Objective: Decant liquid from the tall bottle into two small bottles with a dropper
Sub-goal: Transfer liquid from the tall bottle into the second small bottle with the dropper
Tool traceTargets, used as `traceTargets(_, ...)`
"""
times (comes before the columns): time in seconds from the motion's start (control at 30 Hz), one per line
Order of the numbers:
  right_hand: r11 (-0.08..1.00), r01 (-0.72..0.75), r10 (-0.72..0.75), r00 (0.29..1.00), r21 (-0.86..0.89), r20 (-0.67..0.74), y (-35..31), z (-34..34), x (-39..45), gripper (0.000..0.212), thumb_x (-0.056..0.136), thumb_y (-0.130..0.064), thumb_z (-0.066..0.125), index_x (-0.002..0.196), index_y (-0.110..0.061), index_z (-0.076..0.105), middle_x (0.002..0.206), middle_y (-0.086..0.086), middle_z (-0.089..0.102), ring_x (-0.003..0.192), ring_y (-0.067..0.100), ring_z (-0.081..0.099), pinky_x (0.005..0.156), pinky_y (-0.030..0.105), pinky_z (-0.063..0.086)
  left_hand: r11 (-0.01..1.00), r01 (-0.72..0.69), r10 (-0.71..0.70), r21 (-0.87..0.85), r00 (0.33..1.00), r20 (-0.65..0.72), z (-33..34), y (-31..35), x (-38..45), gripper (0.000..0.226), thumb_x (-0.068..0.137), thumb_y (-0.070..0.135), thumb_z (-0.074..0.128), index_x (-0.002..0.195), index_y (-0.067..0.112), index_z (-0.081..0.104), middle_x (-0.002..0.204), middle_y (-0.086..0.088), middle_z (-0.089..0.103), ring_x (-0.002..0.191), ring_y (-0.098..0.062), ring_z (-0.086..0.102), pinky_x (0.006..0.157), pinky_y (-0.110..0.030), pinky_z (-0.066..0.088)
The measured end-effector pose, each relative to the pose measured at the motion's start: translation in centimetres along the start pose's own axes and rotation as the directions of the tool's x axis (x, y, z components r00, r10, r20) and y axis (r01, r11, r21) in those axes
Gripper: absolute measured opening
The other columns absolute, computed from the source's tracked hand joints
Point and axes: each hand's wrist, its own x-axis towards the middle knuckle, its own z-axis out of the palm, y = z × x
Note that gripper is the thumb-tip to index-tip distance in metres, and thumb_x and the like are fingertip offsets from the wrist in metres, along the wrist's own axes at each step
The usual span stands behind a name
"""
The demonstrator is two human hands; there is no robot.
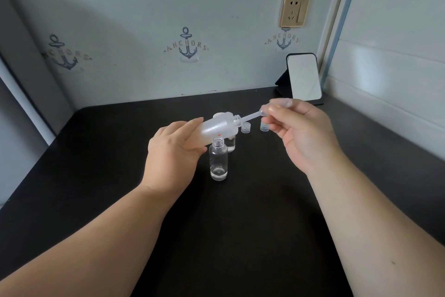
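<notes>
The left hand (174, 150) gripped the tall frosted plastic bottle (216, 129), tilted with its neck toward the right above the black table (96, 164). The right hand (298, 128) pinched the clear plastic dropper (255, 115), its tip inside the neck. Two small clear glass bottles, one nearer (218, 160) and one behind (230, 143), stood uncapped below.

The tall bottle (218, 129) in my left hand (172, 150) looked frosted, matt plastic; the dropper (258, 112) my right hand (301, 133) pinched was soft translucent plastic. Below them, the small bottle (218, 160) gleamed clear and glossy on the matt black table (108, 164).
</notes>
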Motion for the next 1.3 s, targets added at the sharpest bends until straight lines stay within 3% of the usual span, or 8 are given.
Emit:
traceTargets(0.2,0.994,0.002,0.007,0.997,-0.109,0.081,0.7,1.0,-0.5,0.016,0.088,-0.006,0.075,0.084,-0.019,0.082,0.094,0.013,0.079,0.08,0.021,0.076,0.07,0.021,0.056,0.999,-0.036,0.036,0.021,0.999,-0.008,0.3,-0.1,0.0,0.055,0.084,0.016,0.078,0.136,0.026,0.064,0.124,0.006,0.065,0.112,-0.024,0.053,0.102,-0.042,0.042)
traceTargets(0.57,0.999,-0.05,0.049,0.995,0.003,0.087,0.5,1.0,-0.5,0.015,0.088,-0.004,0.072,0.086,-0.015,0.08,0.096,0.015,0.078,0.082,0.022,0.075,0.071,0.023,0.057,0.999,-0.035,0.035,0.02,0.999,-0.008,0.4,-0.1,0.0,0.056,0.082,0.016,0.08,0.135,0.026,0.065,0.123,0.005,0.066,0.11,-0.024,0.054,0.097,-0.031,0.038)
traceTargets(0.9,0.996,-0.079,0.075,0.995,0.049,0.067,0.4,0.5,-0.3,0.008,0.08,-0.017,0.075,0.086,-0.016,0.08,0.096,0.013,0.078,0.083,0.023,0.075,0.072,0.023,0.057,1.0,0.008,-0.008,0.009,1.0,-0.006,0.3,-0.3,0.1,0.058,0.082,0.02,0.081,0.136,0.031,0.063,0.123,0.01,0.065,0.114,-0.021,0.054,0.103,-0.04,0.042)
traceTargets(1.03,0.992,-0.093,0.09,0.995,0.088,0.046,0.2,0.0,-0.1,0.019,0.078,-0.02,0.075,0.093,-0.01,0.077,0.097,0.012,0.077,0.085,0.022,0.075,0.074,0.024,0.057,0.999,0.033,-0.033,0.001,0.999,-0.007,0.3,-0.4,0.1,0.059,0.082,0.021,0.082,0.137,0.032,0.062,0.123,0.013,0.064,0.115,-0.02,0.053,0.105,-0.042,0.042)
traceTargets(1.3,0.966,-0.116,0.128,0.991,0.23,-0.039,-0.2,-1.0,0.5,0.01,0.089,-0.016,0.071,0.09,-0.011,0.079,0.095,0.005,0.077,0.086,0.019,0.075,0.072,0.023,0.057,0.998,0.064,-0.064,-0.003,0.998,-0.026,0.1,-0.5,0.2,0.061,0.082,0.018,0.081,0.138,0.032,0.061,0.123,0.01,0.063,0.117,-0.022,0.053,0.107,-0.047,0.041)
